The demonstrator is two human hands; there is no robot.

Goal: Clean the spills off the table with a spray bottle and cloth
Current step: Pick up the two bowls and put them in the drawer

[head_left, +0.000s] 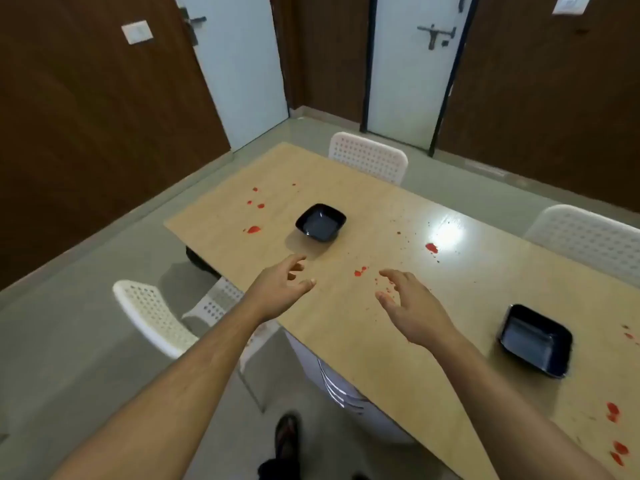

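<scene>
Over the near long edge of the desk: both hands are held out above the wood, empty, with nothing gripped.
Step in hand: judged to be the start of the job; no spray bottle and no cloth are in view, so both are to be fetched before any wiping is begun.
How it is best done: the two black bowls should be lifted aside first, so that the whole top can be sprayed and wiped in one pass from the far end toward the near edge; the red matter is best gathered inward, not smeared outward.
Desk [346,341]: light wood, seen cornerwise.
Red spills: one cluster near the far left corner [253,229], a blot toward the middle [431,248], small drops between the hands [360,271], more at the near right end [613,412].
Far bowl [321,222]: set toward the left end, just beyond the left hand.
Near bowl [535,341]: set by the near edge, right of the right hand.
Left hand [280,285]: fingers loosely curled and spread, nothing held; contact with the desk cannot be told.
Right hand [412,310]: fingers splayed and bent, nothing held, hovering by the small drops.
White chairs [152,313]: drawn up round the desk.
</scene>
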